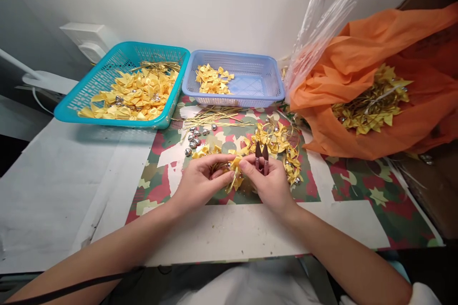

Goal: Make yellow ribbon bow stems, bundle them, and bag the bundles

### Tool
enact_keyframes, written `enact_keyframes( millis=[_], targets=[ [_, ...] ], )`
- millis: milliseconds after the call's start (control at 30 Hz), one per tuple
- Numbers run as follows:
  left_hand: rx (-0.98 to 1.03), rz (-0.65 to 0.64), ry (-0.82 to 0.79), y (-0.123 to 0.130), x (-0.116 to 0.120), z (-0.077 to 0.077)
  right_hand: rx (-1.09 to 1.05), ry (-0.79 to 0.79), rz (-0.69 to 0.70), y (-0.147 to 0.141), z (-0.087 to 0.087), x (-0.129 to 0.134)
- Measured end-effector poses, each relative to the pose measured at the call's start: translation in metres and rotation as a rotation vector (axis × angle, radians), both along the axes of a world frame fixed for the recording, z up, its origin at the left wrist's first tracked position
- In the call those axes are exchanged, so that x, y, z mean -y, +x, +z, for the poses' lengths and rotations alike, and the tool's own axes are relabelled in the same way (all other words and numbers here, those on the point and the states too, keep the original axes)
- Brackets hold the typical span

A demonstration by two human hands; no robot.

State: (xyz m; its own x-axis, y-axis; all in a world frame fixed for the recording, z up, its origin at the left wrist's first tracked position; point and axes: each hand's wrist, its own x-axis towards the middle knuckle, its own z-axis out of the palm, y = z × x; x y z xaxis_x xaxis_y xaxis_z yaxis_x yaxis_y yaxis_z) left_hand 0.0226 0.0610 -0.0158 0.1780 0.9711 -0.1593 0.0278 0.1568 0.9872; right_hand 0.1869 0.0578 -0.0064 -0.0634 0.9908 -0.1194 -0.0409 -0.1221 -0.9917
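My left hand is closed, its thumb and fingertips pinching a yellow ribbon bow with a loop of gold wire and a silver bell by it. Meeting it from the other side, my right hand pinches the same bow between thumb and finger. Small snips with two dark pointed blades stand up out of my right hand, blades apart. Behind the hands lies a cluster of yellow bows with gold wire loops and bells. Fingers partly hide the held piece.
A teal basket holds many yellow bows; a blue basket has fewer. Loose silver bells and gold wires lie in front of them. An orange bag with finished-looking bow pieces stands right, beside a clear plastic bag.
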Motion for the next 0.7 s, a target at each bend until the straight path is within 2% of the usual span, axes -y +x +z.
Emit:
enact_keyframes(
  millis=[100, 167, 233, 333, 433, 700],
  targets=[
    [0.016, 0.03, 0.022, 0.001, -0.001, 0.004, -0.018, 0.006, 0.048, 0.008, 0.002, 0.0],
    [0.035, 0.051, 0.015, 0.002, -0.001, 0.009, 0.037, 0.085, 0.091, 0.017, 0.005, 0.002],
    [0.062, 0.062, -0.008, 0.002, -0.002, 0.013, 0.188, 0.218, 0.132, 0.026, 0.009, 0.003],
    [0.134, 0.055, -0.056, 0.001, -0.004, 0.014, 0.537, 0.41, 0.156, 0.033, 0.013, 0.003],
    [0.199, 0.041, -0.105, -0.001, -0.005, 0.009, 0.741, 0.494, 0.161, 0.031, 0.014, 0.002],
    [0.255, 0.009, -0.127, -0.003, -0.004, 0.005, 0.833, 0.545, 0.158, 0.023, 0.012, 0.002]
  ],
)
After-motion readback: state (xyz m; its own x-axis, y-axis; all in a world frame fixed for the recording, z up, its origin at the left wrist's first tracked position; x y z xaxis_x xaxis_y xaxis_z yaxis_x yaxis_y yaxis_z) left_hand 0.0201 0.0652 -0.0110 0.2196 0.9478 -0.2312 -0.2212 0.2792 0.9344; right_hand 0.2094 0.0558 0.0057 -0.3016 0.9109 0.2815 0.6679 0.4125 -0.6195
